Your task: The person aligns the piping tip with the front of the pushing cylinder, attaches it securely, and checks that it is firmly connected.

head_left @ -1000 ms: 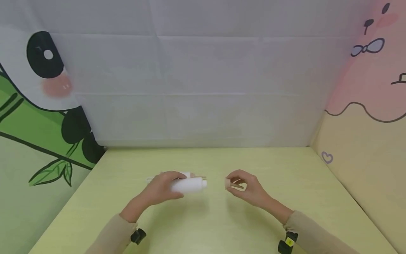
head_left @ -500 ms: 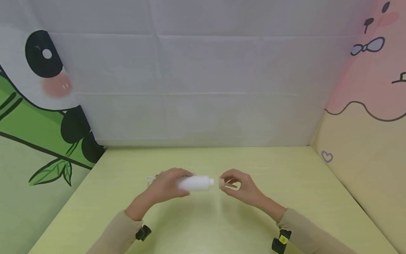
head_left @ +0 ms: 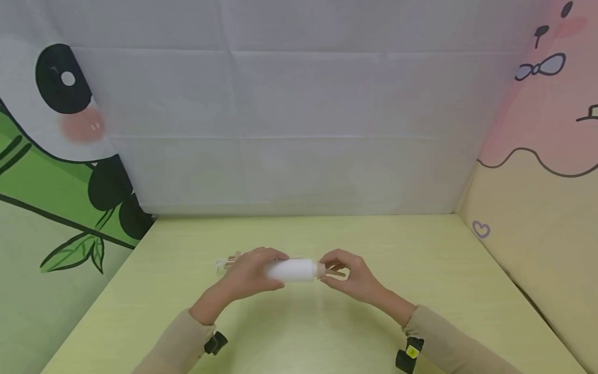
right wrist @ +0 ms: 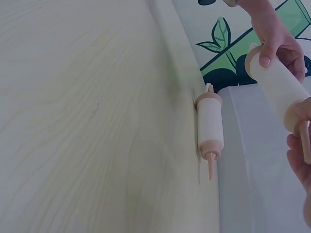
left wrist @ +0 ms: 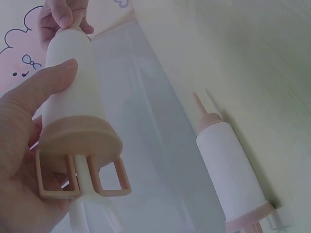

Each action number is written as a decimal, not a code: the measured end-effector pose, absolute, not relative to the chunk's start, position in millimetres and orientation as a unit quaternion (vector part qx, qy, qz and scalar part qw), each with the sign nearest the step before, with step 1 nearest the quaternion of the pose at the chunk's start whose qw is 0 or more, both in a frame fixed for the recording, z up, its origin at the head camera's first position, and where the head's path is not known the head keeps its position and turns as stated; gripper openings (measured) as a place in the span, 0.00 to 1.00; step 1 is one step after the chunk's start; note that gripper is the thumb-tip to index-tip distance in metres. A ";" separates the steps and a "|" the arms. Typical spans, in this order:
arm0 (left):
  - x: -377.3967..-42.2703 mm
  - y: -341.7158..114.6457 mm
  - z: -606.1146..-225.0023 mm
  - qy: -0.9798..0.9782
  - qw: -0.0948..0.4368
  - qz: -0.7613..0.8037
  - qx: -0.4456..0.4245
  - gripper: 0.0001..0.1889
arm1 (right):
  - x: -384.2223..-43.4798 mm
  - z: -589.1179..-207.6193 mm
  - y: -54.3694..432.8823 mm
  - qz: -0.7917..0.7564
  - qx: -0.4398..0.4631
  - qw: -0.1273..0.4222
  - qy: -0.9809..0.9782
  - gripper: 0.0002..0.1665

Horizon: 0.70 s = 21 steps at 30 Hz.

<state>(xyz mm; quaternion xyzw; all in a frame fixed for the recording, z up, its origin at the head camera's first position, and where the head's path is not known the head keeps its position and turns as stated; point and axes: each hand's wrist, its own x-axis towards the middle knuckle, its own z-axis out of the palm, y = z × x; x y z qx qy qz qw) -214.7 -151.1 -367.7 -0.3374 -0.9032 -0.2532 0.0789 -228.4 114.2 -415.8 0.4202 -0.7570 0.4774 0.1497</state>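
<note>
My left hand (head_left: 249, 272) grips the white barrel (head_left: 296, 270) of a large syringe, held level above the table. In the left wrist view its beige end collar (left wrist: 80, 133) has two square finger loops, with a white plunger running between them. Pinched between my right hand's (head_left: 352, 275) thumb and fingers is a beige nozzle cap (head_left: 321, 270) with a thin spout pointing right. The cap sits right at the barrel's front end, in line with it. Part of the barrel is hidden under the left fingers.
A second white syringe (right wrist: 210, 119) with beige ends, its nozzle on, lies on the pale wood-grain table (head_left: 397, 244) behind my left hand. The grey back wall (head_left: 299, 130) and painted side panels (head_left: 537, 234) border the table.
Both hands have come together: the left moved the barrel to the right, the right moved the nozzle cap to the left. The gap between cap and barrel has closed.
</note>
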 end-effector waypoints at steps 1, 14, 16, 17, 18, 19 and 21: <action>-214.5 -150.8 -367.4 -0.904 0.078 -0.253 -0.336 0.24 | -228.9 -416.5 114.3 0.479 0.420 0.148 -0.757 0.18; -214.2 -147.3 -366.3 -0.902 0.080 -0.248 -0.344 0.24 | -209.0 -387.6 109.4 0.479 0.419 0.146 -0.758 0.18; -214.2 -146.6 -366.1 -0.902 0.082 -0.249 -0.344 0.24 | -207.6 -385.2 109.8 0.480 0.415 0.139 -0.760 0.17; -214.3 -146.4 -366.3 -0.902 0.082 -0.249 -0.344 0.24 | -207.2 -384.3 109.9 0.481 0.413 0.136 -0.761 0.17; -214.3 -146.3 -366.0 -0.902 0.081 -0.250 -0.343 0.24 | -207.1 -383.7 110.1 0.483 0.412 0.133 -0.762 0.17; -214.2 -146.1 -366.0 -0.902 0.081 -0.251 -0.343 0.24 | -207.0 -383.4 110.5 0.483 0.410 0.131 -0.763 0.17; -214.1 -145.9 -366.1 -0.901 0.085 -0.250 -0.343 0.24 | -207.3 -383.1 110.9 0.484 0.409 0.130 -0.763 0.17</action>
